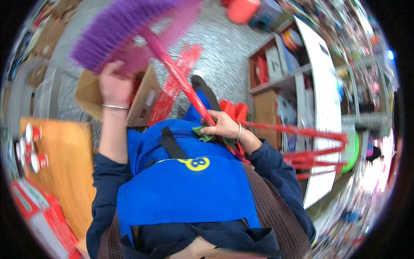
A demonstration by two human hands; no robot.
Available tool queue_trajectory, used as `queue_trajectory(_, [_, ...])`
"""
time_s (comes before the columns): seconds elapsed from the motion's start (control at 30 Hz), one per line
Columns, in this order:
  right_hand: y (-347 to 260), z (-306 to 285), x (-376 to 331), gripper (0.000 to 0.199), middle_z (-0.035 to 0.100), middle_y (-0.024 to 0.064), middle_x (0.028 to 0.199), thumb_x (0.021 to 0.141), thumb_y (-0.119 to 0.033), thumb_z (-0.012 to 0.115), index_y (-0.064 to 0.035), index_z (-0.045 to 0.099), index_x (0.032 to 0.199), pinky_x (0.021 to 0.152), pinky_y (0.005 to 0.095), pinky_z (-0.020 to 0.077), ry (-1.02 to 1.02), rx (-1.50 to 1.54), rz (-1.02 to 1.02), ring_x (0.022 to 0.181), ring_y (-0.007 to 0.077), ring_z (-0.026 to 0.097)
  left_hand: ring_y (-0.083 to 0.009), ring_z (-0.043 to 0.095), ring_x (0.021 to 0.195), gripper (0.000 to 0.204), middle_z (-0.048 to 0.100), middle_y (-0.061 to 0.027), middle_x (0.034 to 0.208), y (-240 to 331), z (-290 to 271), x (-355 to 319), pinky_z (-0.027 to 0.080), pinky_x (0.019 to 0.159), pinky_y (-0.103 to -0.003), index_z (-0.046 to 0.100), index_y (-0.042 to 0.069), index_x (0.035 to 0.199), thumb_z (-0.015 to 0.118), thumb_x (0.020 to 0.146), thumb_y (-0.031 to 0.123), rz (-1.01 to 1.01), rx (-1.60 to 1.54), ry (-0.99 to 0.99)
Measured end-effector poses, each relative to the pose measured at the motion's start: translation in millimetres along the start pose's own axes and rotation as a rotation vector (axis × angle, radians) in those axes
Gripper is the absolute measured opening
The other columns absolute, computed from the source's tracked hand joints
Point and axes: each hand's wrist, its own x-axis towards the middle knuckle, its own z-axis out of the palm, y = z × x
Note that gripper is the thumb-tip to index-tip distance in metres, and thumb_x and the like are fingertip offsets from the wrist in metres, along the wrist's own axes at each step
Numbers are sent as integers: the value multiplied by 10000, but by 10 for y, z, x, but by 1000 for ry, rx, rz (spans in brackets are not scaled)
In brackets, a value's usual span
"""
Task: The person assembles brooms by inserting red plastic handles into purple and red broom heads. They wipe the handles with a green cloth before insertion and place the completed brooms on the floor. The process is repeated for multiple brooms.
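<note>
A broom with purple bristles (pixel 116 32) and a pink-red handle (pixel 179 77) slants across the upper middle, its head at the upper left, blurred by motion. My left hand (pixel 115 86) is closed at the lower edge of the broom head; its fingertips are smeared and partly hidden. Around the handle, close to my blue apron (pixel 185 190), wraps my right hand (pixel 223 125). A crumpled green cloth (pixel 205 134) is bunched under that same hand, against the handle.
An open cardboard box (pixel 144 97) stands below the broom head, beside red wrapped sticks (pixel 181 77) on the grey floor (pixel 233 56). More red sticks (pixel 297 129) lean at right, by a white-topped shelf unit (pixel 321 108). Paper cups (pixel 36 159) sit on a wooden table (pixel 60 164) at left.
</note>
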Motion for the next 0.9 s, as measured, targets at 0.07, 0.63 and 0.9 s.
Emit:
queue_trajectory(0.07, [47,59,-273,369,626,30,785,752,-287,777,-29,615,960,669,250,476,236,85,106,755,58,557,-366,500,1167,400,504,-238,1259,75,213,194,397,1026,-508,459,-75,1205,474,818,23,-59,9,-298])
queue_trajectory(0.63, [951,-570,-1794,222,658,165,831,734,-248,644,-115,605,907,731,457,501,640,-810,944,820,349,635,-45,320,478,342,319,49,572,-490,-818,-312,453,666,-249,463,-21,1253,487,929,90,-401,519,-92])
queue_trajectory(0.9, [1710,-83,-2278,132,669,166,816,778,-148,549,-97,622,875,693,444,530,363,-871,1023,791,323,663,-43,321,490,343,319,42,583,-514,-914,-329,467,666,-243,450,-17,1261,483,930,66,-458,446,-117])
